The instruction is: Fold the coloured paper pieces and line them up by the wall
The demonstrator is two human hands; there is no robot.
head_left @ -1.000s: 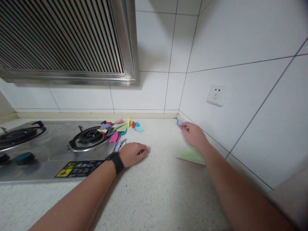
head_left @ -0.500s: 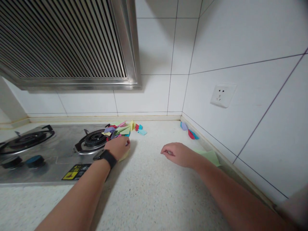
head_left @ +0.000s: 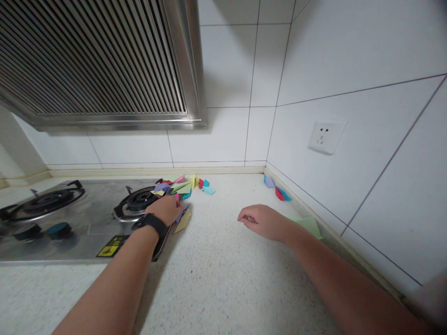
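A heap of colourful folded paper pieces (head_left: 181,187) lies at the stove's right edge, by the back wall. My left hand (head_left: 165,209), with a black watch on the wrist, is at the near side of this heap. Its fingers point into the papers and are mostly hidden. Just right of it, a yellow folded paper (head_left: 183,221) and a purple one (head_left: 182,212) rest on the counter. Over the middle of the counter, my right hand (head_left: 261,221) hangs with its fingers curled together; I see nothing in them.
Along the right wall lie a purple-and-blue folded paper (head_left: 268,182), a red-and-blue one (head_left: 281,193) and a light green sheet (head_left: 309,226), partly behind my right forearm. The gas stove (head_left: 98,228) is at left, under a range hood (head_left: 195,93). The wall carries a socket (head_left: 327,137).
My left hand has shifted left and slightly away from me, uncovering the yellow and purple papers beside it. My right hand stays nearly in place. The view has turned a little left.
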